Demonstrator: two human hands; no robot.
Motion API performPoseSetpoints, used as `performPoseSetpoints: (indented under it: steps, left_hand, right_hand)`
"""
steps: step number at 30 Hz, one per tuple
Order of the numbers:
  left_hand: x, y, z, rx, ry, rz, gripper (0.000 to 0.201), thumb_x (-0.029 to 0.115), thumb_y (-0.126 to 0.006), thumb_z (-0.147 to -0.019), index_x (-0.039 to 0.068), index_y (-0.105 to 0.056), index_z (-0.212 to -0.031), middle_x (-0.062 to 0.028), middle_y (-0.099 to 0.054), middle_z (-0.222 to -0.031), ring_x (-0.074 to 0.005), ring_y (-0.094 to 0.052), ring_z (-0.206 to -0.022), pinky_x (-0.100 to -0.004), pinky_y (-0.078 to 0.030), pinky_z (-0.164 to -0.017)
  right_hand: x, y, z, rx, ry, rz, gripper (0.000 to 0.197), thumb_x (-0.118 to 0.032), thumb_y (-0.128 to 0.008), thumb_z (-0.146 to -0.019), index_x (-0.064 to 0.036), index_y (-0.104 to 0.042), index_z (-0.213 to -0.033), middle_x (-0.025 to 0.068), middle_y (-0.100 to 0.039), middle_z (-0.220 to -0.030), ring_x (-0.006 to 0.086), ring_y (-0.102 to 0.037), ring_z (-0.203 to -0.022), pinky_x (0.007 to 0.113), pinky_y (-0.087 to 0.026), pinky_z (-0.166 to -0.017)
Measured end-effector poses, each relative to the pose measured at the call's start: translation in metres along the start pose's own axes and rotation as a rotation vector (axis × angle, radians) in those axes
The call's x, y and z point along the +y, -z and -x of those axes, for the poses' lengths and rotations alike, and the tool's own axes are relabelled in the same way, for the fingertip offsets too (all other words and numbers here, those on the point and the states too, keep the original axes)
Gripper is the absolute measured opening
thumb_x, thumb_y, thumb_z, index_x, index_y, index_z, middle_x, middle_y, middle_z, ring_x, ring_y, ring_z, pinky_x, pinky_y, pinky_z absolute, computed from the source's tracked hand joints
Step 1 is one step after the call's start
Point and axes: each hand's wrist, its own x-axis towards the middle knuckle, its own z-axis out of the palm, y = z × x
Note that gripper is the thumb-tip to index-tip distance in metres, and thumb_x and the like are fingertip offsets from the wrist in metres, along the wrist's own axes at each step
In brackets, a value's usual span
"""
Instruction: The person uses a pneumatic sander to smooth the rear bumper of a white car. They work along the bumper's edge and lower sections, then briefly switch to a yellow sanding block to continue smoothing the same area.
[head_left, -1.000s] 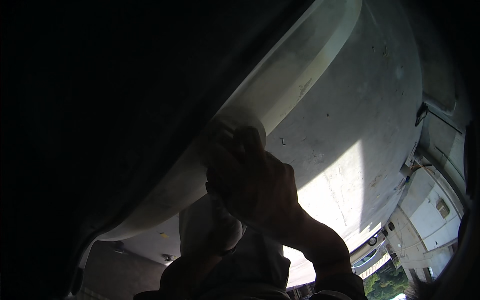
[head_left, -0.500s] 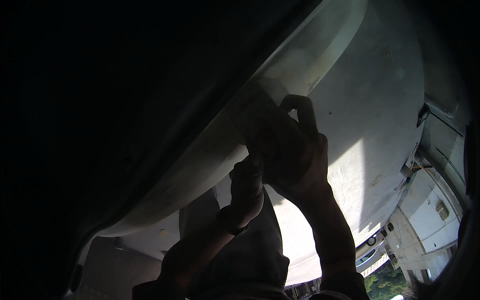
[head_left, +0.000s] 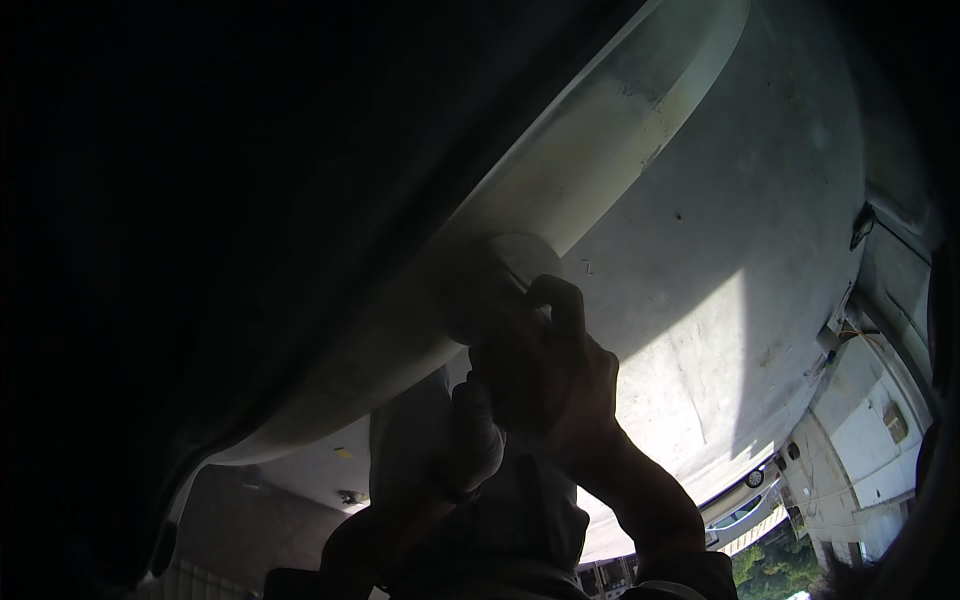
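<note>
A long, pale, curved panel (head_left: 590, 165), like a vehicle's bumper or body edge, runs from the upper right down to the lower left. Against its surface lies a round-edged tool (head_left: 522, 258), mostly lost in shadow; its exact kind cannot be made out. My right hand (head_left: 555, 375) is closed around that tool, its index finger bent over the top. Just below and to the left, my left hand (head_left: 475, 435) is closed, close by the right palm. What its fingers grip is hidden in the dark.
Deep shadow fills the left side above the panel. Below is a grey floor (head_left: 690, 230) with a bright sunlit patch (head_left: 690, 370). A parked car (head_left: 745, 500), white walls (head_left: 860, 420) and greenery (head_left: 775, 560) show at the lower right. My legs (head_left: 520, 500) are beneath my arms.
Both hands and the tool have slid left and downward along the panel. A dark smudge on the panel's upper part is now plainer, and the view has shifted slightly.
</note>
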Motion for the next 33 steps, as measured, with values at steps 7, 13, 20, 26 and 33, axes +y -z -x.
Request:
performPoseSetpoints:
  steps: [7, 13, 20, 26, 33]
  left_hand:
    - [0.016, 0.010, -0.002, -0.073, 0.129, -0.052, 0.051, 0.037, -0.036, -0.114, 0.003, -0.042, -0.153, -0.0122, -0.062, -0.130, -0.0164, -0.066, -0.112, -0.0296, -0.056, -0.092]
    - [0.031, 0.024, -0.002, -0.162, 0.365, -0.152, 0.054, 0.047, -0.035, -0.117, 0.003, -0.045, -0.146, -0.0086, -0.063, -0.127, -0.0121, -0.065, -0.111, -0.0283, -0.053, -0.090]
    - [0.007, 0.010, 0.009, 0.090, 0.017, -0.079, 0.047, 0.023, -0.044, -0.110, 0.004, -0.043, -0.153, -0.0087, -0.065, -0.121, -0.0149, -0.064, -0.107, -0.0298, -0.054, -0.088]
    - [-0.026, -0.026, -0.026, 0.201, -0.291, -0.276, 0.063, -0.002, -0.054, -0.103, 0.005, -0.037, -0.163, -0.0116, -0.067, -0.124, -0.0203, -0.066, -0.111, -0.0326, -0.058, -0.092]
    - [0.021, -0.088, -0.150, -0.137, -0.181, 0.465, 0.028, 0.000, -0.046, -0.111, -0.004, -0.061, -0.135, -0.0173, -0.077, -0.107, -0.0256, -0.077, -0.091, -0.0390, -0.067, -0.088]
  right_hand:
    - [-0.005, 0.001, -0.003, 0.019, -0.032, -0.038, 0.036, -0.014, -0.083, -0.082, -0.0152, -0.068, -0.115, 0.0104, -0.056, -0.116, 0.0176, -0.070, -0.081, 0.027, -0.059, -0.049]
    - [-0.006, 0.006, -0.004, -0.044, -0.080, -0.083, 0.051, -0.021, -0.086, -0.084, -0.0159, -0.067, -0.130, 0.0182, -0.053, -0.124, 0.0173, -0.071, -0.073, 0.029, -0.061, -0.049]
    - [-0.008, 0.003, 0.000, -0.040, -0.003, -0.132, 0.054, -0.028, -0.084, -0.087, -0.0113, -0.065, -0.134, 0.0203, -0.057, -0.121, 0.0195, -0.071, -0.074, 0.031, -0.061, -0.052]
    - [0.023, 0.020, -0.023, 0.026, 0.052, 0.020, 0.038, -0.024, -0.081, -0.090, -0.0134, -0.067, -0.123, 0.0153, -0.057, -0.119, 0.0162, -0.071, -0.069, 0.028, -0.059, -0.046]
    - [0.101, 0.086, -0.093, 0.214, 0.099, 0.116, 0.039, -0.017, -0.088, -0.079, -0.0072, -0.069, -0.112, 0.0090, -0.071, -0.107, 0.0273, -0.071, -0.105, 0.041, -0.065, -0.080]
